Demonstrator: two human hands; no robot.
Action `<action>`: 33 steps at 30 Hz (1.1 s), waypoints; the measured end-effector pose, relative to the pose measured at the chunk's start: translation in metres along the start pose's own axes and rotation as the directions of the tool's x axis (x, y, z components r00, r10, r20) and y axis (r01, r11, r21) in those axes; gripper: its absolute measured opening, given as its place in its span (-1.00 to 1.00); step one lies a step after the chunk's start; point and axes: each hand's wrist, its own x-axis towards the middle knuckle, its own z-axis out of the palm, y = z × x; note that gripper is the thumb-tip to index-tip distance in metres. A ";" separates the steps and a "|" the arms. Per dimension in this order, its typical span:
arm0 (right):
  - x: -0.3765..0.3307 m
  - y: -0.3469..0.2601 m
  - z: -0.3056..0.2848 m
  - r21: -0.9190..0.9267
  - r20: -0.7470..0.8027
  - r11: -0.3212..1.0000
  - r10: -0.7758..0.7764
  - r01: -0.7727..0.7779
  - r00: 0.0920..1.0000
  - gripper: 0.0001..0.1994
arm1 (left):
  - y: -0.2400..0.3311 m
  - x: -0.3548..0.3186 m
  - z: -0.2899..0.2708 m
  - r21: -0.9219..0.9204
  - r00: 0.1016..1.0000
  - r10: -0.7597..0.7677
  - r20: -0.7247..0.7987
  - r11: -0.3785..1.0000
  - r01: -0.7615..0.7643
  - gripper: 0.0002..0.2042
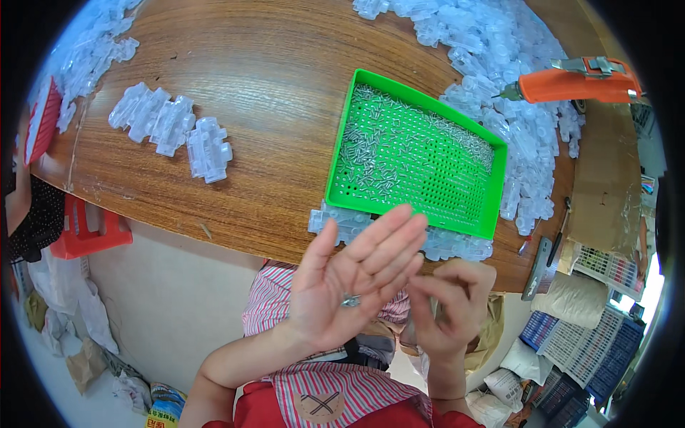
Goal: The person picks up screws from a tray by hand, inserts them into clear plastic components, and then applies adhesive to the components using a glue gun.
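**Screws cupped in an open palm above the worktop edge**

The left hand (357,278) is held palm up with its fingers spread flat and tilted slightly, so that a few small metal screws (349,301) rest low in the hollow of the palm rather than rolling off. The right hand (449,314) sits just beside it, fingers curled inward with thumb and fingertips drawn together toward the palm; whether it pinches a screw already I cannot tell, since the fingertips hide what lies between them.

Both hands hover in front of the person's striped top, just off the near edge of the wooden worktop (250,78). Right behind them lies a green perforated tray (492,207), tilted on a row of clear plastic parts (442,246), with many more screws gathered toward its far and left side; the holes seem meant to sort or hold the screws.

A short chain of linked clear plastic pieces (171,128) lies apart on the left of the worktop, while a large loose heap of the same parts (499,57) sits on the right. An orange power screwdriver (578,82) rests over that heap, within reach of the right hand.
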 end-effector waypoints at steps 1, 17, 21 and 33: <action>0.000 -0.005 -0.003 -0.010 0.050 0.999 -0.044 0.045 0.998 -0.76 | -0.001 0.004 0.001 -0.008 1.000 -0.027 0.013 1.000 0.027 -0.32; 0.012 -0.022 -0.007 -0.195 0.307 0.912 -0.292 0.361 0.906 -0.70 | -0.005 0.014 0.002 0.057 0.997 -0.070 0.037 0.996 0.068 -0.30; 0.015 -0.015 -0.001 0.025 0.186 0.977 -0.214 0.213 0.959 -0.71 | -0.003 0.012 0.004 -0.106 0.991 -0.117 0.066 0.987 0.123 -0.30; 0.015 -0.005 -0.007 -0.165 -0.061 0.980 -0.126 0.114 0.990 -0.71 | -0.007 0.001 -0.011 0.344 0.944 -0.229 -0.236 0.889 0.301 -0.64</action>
